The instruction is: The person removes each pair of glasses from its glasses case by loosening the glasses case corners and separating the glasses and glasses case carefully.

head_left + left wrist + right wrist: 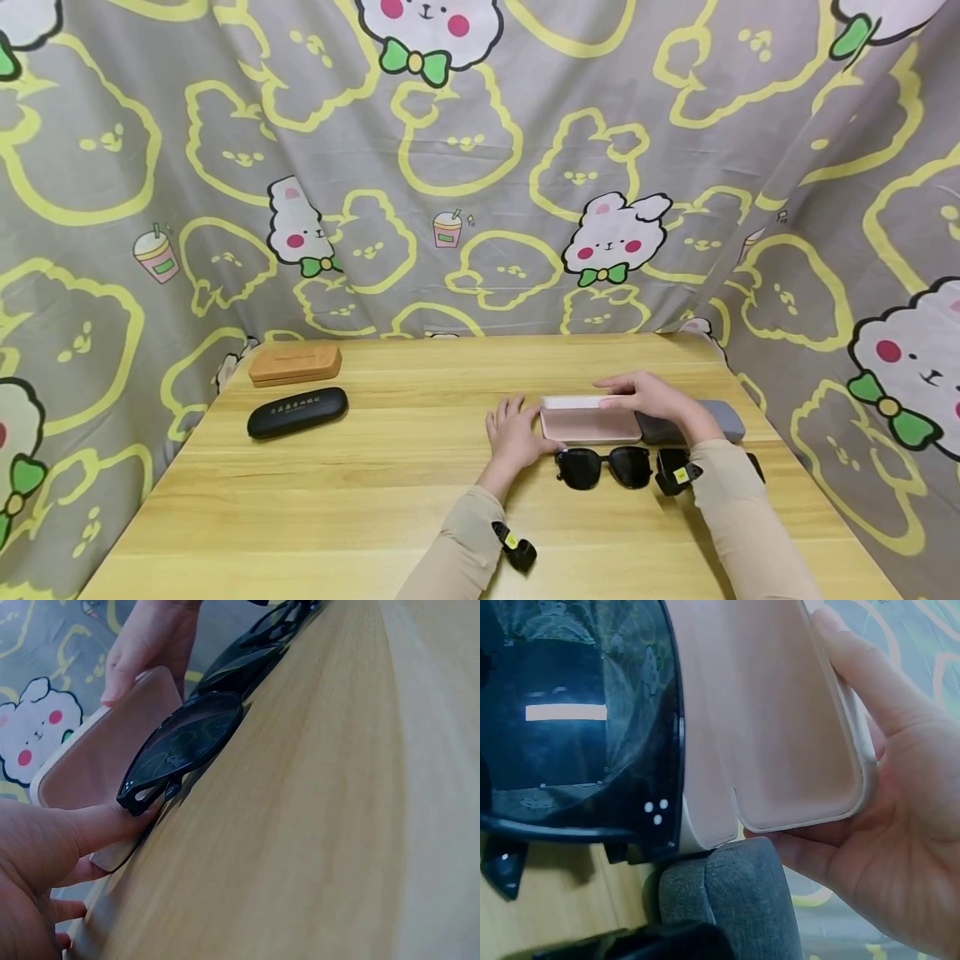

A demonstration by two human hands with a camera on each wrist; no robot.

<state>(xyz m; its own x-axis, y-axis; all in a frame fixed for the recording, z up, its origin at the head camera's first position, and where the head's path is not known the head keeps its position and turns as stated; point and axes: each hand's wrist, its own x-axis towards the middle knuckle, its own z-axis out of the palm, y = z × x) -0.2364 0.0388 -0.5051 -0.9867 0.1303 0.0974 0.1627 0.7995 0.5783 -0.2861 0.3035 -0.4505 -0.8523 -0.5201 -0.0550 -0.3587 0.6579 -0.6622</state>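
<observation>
Cartoon-rabbit fabric in grey and yellow drapes behind and beside a light wooden desk (360,500), where two hands work at a pale pink oblong glasses case (588,423).

Right hand (651,398), palm down with sleeve reaching in from the lower right, curls its fingers over the raised lid of the pink case; the right wrist view shows the fingers (862,690) wrapped round the lid's rim, the case standing open. Left hand (516,433) lies flat with fingers spread, its thumb pressed against the case's left end; the left wrist view shows that thumb (97,825) touching the case wall.

Long axis of the case runs left to right across the desk, parallel to the near edge. Just in front of it, black-framed dark sunglasses (604,467) lie lenses upward, also left to right. Touching the case's right end sits a grey fabric case (720,421).

Well apart, at the far left, rest a black oval hard case (297,412) and a tan cork-like case (295,364).
</observation>
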